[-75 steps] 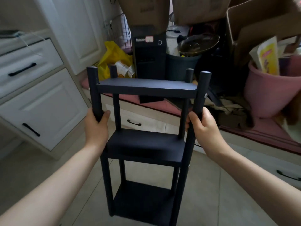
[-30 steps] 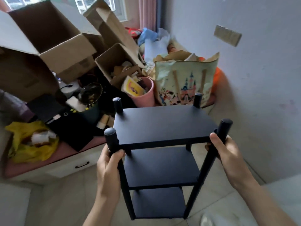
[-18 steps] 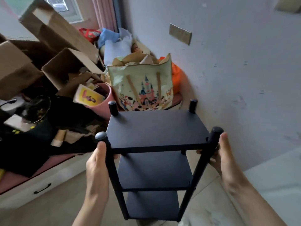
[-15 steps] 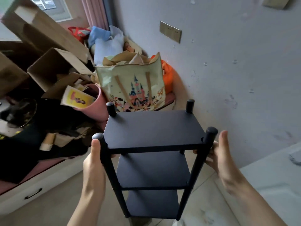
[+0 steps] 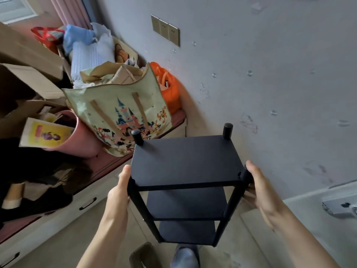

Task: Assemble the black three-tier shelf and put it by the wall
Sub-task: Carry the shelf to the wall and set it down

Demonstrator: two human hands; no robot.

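Fingers round both front posts: shelf built, placing left

Fingers [image 5: 251, 192] of my right hand [image 5: 264, 194] curl behind the front-right post of the shelf [image 5: 185, 161], thumb laid by its top; my left hand [image 5: 117, 192] holds the front-left post, thumb running up along it, the other fingers hidden behind, so I judge a grip there rather than see it whole. Building looks done to me: three black boards sit level on four upright posts; I spot no loose parts. What is left is the placing. The shelf is near the wall [image 5: 280, 84], its right side towards it, with a strip of floor [image 5: 58, 244] showing between the two. Whether its feet touch the floor I cannot tell; the lower ends are hard to read from up here. Along the floor's left edge, the castle-print tote [image 5: 119, 117] and pink bucket [image 5: 83, 146] sit on the low drawer unit [image 5: 63, 215], close to the shelf's far-left post. I reckon one short shift towards the wall remains, then lowering and letting go.
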